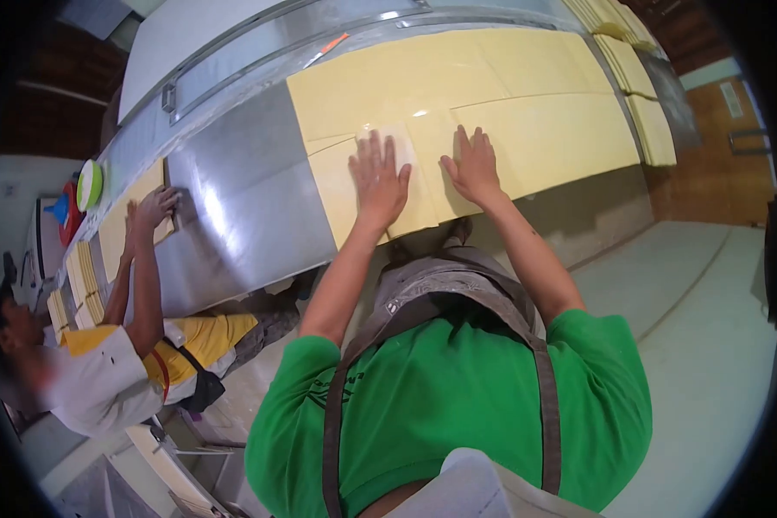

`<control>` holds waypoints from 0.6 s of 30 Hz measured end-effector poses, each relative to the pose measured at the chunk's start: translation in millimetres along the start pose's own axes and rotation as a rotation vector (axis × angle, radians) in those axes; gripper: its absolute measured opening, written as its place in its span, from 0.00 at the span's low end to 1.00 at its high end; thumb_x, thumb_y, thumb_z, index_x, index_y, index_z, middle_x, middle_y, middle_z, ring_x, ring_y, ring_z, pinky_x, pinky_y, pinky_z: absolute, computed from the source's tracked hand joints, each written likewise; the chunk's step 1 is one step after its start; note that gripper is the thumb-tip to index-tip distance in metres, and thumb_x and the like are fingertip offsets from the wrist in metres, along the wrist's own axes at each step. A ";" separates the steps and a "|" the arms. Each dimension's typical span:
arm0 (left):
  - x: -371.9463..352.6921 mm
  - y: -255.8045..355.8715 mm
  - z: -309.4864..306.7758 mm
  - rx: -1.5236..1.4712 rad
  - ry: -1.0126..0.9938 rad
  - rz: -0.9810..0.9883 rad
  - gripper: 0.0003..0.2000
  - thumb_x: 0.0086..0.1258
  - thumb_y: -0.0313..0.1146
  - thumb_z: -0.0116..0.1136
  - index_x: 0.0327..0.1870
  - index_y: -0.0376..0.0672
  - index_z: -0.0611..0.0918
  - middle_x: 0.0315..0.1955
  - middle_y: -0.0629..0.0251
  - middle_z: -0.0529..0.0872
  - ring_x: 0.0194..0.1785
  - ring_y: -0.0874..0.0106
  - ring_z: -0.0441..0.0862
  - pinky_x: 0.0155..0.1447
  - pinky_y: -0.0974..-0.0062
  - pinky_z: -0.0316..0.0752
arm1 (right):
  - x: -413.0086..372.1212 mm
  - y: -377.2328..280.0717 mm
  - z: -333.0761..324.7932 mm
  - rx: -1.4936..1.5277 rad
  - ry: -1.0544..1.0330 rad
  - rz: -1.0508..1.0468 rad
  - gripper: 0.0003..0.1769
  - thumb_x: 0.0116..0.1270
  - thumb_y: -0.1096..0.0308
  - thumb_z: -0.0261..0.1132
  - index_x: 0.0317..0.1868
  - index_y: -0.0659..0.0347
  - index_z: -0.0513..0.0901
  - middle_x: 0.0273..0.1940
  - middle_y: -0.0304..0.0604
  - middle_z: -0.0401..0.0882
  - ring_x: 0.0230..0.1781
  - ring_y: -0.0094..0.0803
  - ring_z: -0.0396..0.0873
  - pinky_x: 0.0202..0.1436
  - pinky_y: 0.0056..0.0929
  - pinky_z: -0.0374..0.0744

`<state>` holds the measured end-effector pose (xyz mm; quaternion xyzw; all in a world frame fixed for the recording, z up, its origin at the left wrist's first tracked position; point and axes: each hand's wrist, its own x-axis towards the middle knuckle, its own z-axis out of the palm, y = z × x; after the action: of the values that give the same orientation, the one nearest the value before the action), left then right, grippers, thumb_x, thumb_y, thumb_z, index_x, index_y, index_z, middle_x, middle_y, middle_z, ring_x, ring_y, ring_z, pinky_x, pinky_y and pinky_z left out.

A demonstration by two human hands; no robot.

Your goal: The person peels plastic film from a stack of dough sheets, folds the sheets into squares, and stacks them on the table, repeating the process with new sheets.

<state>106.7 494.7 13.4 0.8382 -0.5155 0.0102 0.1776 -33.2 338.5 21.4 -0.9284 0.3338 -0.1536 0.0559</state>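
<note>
On metal table [233,198], see lg. yellow dough sheet [535,121] lying flat, stacks [652,129] just past R end, smaller piece [416,194] under L hand [380,180]; see R hand [475,168] on sheet, both released, palms down; orange tool [332,43] nr. far edge.

Wide pale-yellow dough sheet [535,73], smooth and thin, spread flat on a metal tabletop [250,177], long lower side at the table's near edge, a lengthwise seam line across it, overlapping rectangular layers [423,177] toward its left end.
</note>
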 end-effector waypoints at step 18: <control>3.5 46.9 2.0 -0.611 0.254 -0.560 0.15 0.62 0.37 0.71 0.40 0.32 0.86 0.31 0.54 0.90 0.33 0.68 0.86 0.44 0.69 0.78 | 17.7 46.1 -19.9 0.664 -0.327 0.153 0.25 0.64 0.52 0.67 0.47 0.69 0.82 0.43 0.62 0.83 0.47 0.57 0.81 0.53 0.46 0.78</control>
<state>67.2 472.1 25.7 0.8467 -0.2215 -0.0883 0.4756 -54.4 291.7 35.1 -0.8443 0.3208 -0.0987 0.4176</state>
